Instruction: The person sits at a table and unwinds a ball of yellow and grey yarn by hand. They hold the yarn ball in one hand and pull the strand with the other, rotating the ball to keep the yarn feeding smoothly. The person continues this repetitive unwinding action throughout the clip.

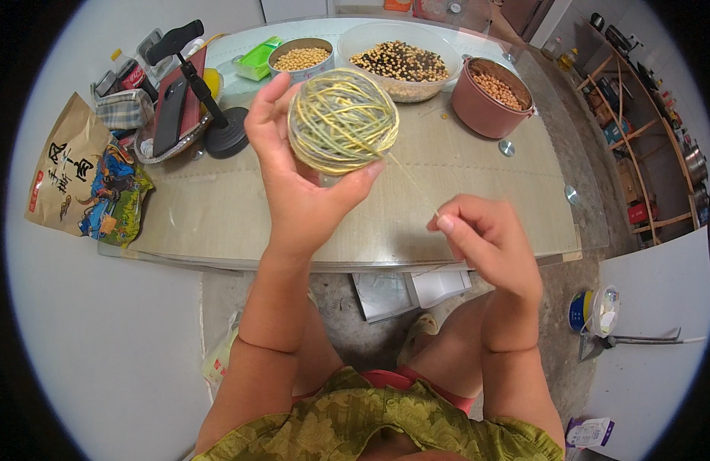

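Observation:
A ball of yellow, green and grey yarn (343,122) is held up above the table by my left hand (303,178), with the fingers behind it and the thumb at its lower edge. From the ball a thin yarn strand (411,180) runs down to the right. My right hand (487,239) pinches that strand between thumb and forefinger, in front of the table's near edge and lower than the ball. The glass-topped table (216,213) lies beneath both hands.
Along the table's far side stand a tin of pale beans (300,55), a clear bowl of mixed dark and pale kernels (398,63) and a reddish pot of beans (487,101). At left are a black phone stand (225,132), a filled basket (176,150) and a printed paper bag (90,178).

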A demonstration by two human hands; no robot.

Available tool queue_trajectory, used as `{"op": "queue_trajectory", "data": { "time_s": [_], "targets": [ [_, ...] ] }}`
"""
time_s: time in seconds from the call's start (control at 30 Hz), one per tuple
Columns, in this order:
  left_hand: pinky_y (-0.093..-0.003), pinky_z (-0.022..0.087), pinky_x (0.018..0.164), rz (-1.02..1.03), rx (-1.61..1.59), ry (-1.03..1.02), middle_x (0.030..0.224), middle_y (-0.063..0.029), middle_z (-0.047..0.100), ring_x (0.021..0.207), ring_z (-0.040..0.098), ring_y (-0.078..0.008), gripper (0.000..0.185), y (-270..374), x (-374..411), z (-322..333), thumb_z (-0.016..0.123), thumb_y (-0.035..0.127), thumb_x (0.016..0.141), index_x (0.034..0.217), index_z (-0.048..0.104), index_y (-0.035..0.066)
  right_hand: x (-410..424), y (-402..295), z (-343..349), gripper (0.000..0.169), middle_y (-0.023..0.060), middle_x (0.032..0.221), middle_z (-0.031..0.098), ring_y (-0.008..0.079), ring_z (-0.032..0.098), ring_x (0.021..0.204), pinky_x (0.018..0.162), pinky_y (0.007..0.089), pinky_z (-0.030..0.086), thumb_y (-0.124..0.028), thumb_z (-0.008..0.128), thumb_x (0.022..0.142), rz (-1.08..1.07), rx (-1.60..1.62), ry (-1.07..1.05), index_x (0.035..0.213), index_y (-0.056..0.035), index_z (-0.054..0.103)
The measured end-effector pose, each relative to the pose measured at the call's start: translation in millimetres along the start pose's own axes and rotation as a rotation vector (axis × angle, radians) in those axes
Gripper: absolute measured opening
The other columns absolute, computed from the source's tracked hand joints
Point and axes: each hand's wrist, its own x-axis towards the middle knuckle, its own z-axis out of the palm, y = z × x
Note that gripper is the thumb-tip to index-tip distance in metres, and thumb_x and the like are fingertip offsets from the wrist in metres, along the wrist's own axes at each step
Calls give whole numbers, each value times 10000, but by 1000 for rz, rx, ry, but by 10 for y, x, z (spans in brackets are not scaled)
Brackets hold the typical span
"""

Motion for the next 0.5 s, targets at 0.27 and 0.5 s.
{"op": "queue_trajectory", "data": {
  "time_s": [0.27,0.5],
  "targets": [
    [-359,364,1025,98,546,-375,1218,-122,508,1177,493,-270,710,64,-35,-85,673,46,534,1224,505,63,-321,-214,-12,186,80,618,631,150,542,492,482,253,381,-157,694,710,-388,135,77,681,19,643],
    [-365,383,1005,-177,11,-1097,1210,-134,527,1162,503,-295,712,156,-142,48,688,94,520,1211,523,49,-339,-159,-166,214,57,641,561,87,470,509,465,213,334,-188,665,734,-325,284,426,682,7,595]
  ]
}}
